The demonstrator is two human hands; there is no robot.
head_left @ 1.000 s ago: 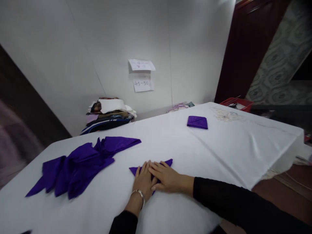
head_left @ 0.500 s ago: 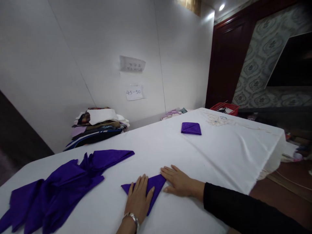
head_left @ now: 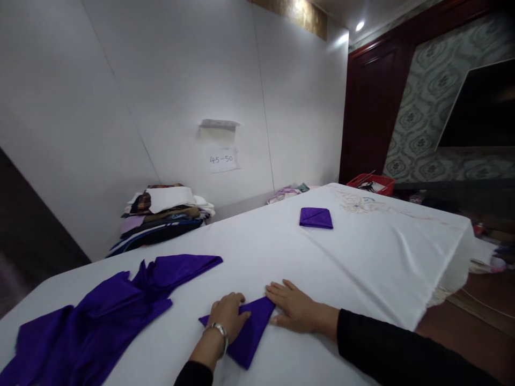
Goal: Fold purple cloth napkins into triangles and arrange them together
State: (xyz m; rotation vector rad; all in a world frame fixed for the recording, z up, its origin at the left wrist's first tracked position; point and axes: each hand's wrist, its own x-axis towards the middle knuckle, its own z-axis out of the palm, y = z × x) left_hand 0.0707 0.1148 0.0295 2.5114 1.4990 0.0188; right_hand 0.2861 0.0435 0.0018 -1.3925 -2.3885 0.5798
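Note:
A purple cloth folded into a triangle (head_left: 251,335) lies on the white tablecloth in front of me, one point toward me. My left hand (head_left: 228,317), with a silver bracelet at the wrist, rests over its far left part. The fingers bend down at the cloth's far edge, their tips partly hidden, and the thumb stands apart. At the cloth's right corner, my right hand (head_left: 293,305) lies flat with fingers stretched, the fingertips touching that corner. To the left, a loose, crumpled heap of purple cloth (head_left: 96,316) is spread out. Farther off sits a purple cloth folded square (head_left: 316,217).
The white-covered table (head_left: 362,268) stretches away to the right, with embroidery near its far end. A stack of folded clothes (head_left: 164,217) stands behind it by the white wall. Beyond the far end is a red basket (head_left: 372,184).
My left hand has gone from lying flat to bent fingers at the far edge, uncovering more of the triangle. The right hand stays at the corner. The view has tilted up slightly.

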